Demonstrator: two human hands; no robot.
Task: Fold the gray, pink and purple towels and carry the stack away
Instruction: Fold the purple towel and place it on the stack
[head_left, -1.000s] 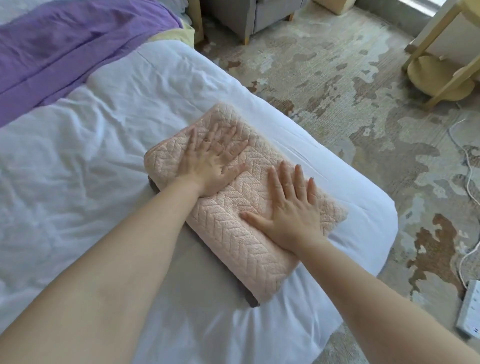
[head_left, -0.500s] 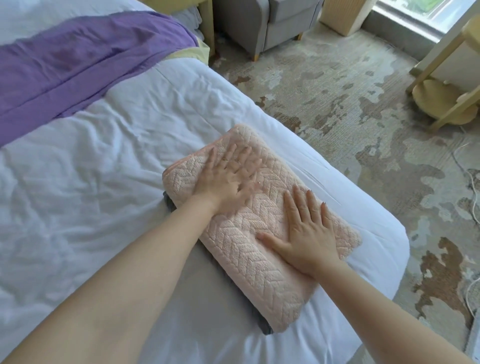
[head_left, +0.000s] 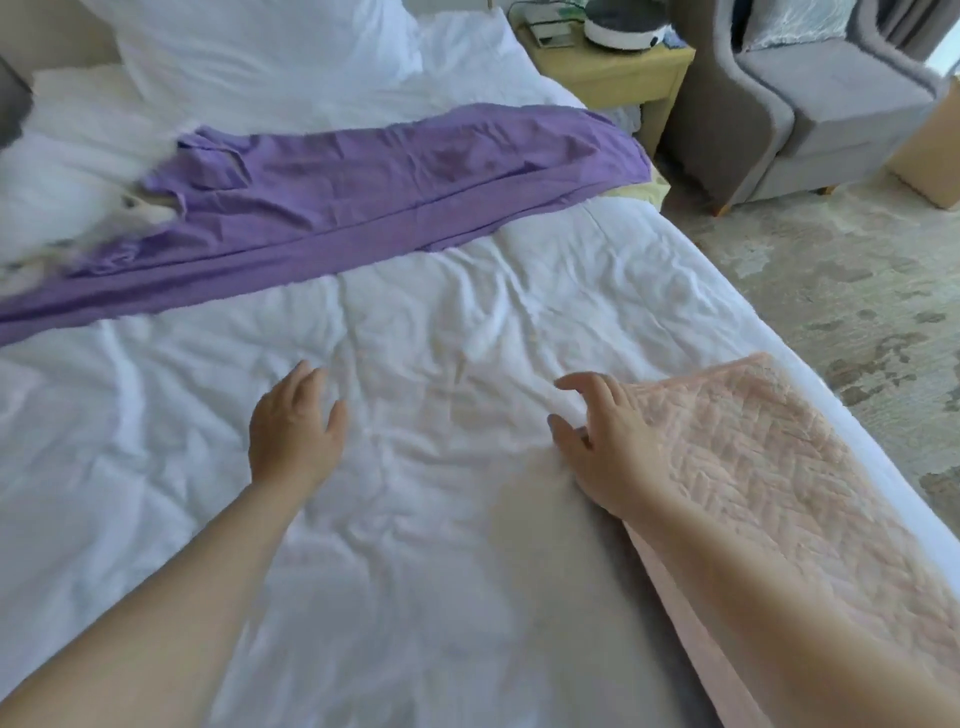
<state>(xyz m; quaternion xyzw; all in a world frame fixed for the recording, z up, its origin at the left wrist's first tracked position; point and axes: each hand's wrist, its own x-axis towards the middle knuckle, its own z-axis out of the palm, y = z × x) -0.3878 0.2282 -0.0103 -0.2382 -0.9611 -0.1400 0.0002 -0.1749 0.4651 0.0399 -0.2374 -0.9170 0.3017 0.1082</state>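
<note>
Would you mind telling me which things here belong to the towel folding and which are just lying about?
For the job: purple towel, spread across the bed; folded pink towel by the right hand; left hand.
Just about: pillows, nightstand, gray armchair.

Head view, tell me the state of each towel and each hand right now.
purple towel, unfolded, spread rumpled across the bed.
pink towel, folded, lying at the bed's right edge.
gray towel, under the pink one, only a blurred edge showing.
left hand, open, holding nothing, over the bed.
right hand, fingers loosely curled, holding nothing, at the pink towel's edge.
</note>
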